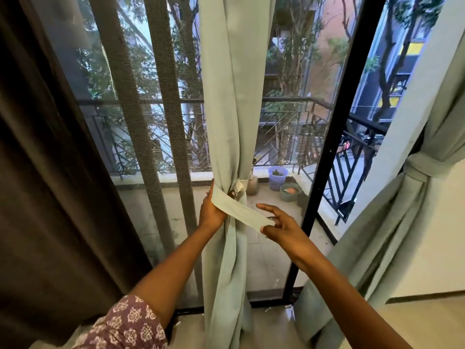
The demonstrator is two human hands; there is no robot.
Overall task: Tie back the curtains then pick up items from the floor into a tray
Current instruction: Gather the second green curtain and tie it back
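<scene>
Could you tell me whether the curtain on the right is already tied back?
Yes, the right curtain is cinched by a knotted band, while both hands work the tie strip on the middle curtain.

There is one view only, worn on the person's head, wide-angled, looking forward and slightly down at a balcony door [334, 137] from close by; the middle curtain [234, 96] hangs within arm's reach, and the balcony railing [289, 127] lies beyond
</scene>
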